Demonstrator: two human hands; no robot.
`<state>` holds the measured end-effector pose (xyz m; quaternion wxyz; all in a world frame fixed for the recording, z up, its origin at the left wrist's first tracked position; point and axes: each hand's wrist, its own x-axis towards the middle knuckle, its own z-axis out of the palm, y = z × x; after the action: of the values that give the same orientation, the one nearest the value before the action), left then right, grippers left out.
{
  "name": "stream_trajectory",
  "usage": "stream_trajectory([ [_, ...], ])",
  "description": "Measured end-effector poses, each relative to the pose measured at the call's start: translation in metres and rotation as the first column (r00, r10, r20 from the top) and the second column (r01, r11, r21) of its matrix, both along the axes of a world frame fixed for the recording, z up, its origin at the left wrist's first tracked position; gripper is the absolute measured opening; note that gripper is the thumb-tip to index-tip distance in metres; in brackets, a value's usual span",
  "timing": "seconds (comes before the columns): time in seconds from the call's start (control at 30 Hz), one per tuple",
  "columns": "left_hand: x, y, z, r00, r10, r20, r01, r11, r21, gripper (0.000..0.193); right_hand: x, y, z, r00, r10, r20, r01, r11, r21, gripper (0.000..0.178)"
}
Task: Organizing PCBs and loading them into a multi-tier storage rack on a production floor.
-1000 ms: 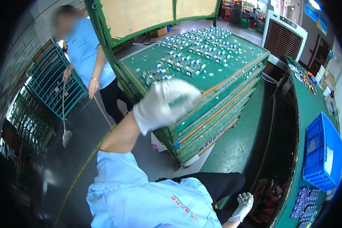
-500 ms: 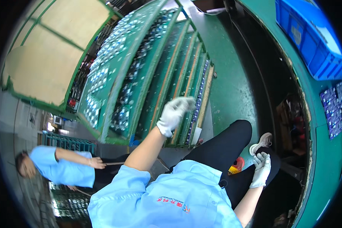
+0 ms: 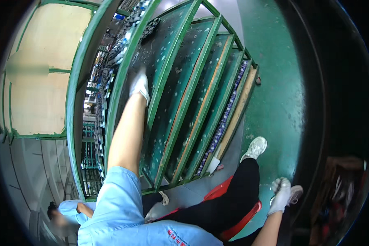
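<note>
My left hand, in a white glove, reaches between the shelves of a tall green metal rack. Its fingertips are smeared by motion near a dark, spotted shelf board, so I cannot make out anything in them. My right hand, also gloved in white, hangs low beside my leg above the green floor. Its fingers are loosely bent and a little apart, with nothing visible in them. Dark and silvery small parts crowd an upper shelf left of my left hand. A row of purple-blue parts lies along a lower shelf.
A red stool is under me. Another person in a blue shirt is at the lower left, past the rack. Cream panels in a green frame stand at the far left. A brown box sits in shadow at right.
My left hand has moved left and farther in, from above the lower shelves to between upper ones. My view has shifted toward the rack; the bench with the blue crate has left it.
</note>
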<state>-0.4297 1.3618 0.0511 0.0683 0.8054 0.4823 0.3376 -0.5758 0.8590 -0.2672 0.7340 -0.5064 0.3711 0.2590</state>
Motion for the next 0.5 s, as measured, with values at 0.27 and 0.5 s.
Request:
stream_trajectory([
  [0.27, 0.147, 0.069, 0.007, 0.921, 0.258, -0.294, -0.315, 0.935, -0.166, 0.077, 0.049, 0.066, -0.01, 0.9, 0.433, -0.042, -0.432, 0.901, 0.047, 0.033],
  [0.5, 0.187, 0.165, -0.006, 0.931, 0.236, -0.28, -0.262, 0.963, -0.059, 0.073, 0.068, 0.097, -0.022, 0.891, 0.433, -0.135, -0.413, 0.898, 0.154, 0.027],
])
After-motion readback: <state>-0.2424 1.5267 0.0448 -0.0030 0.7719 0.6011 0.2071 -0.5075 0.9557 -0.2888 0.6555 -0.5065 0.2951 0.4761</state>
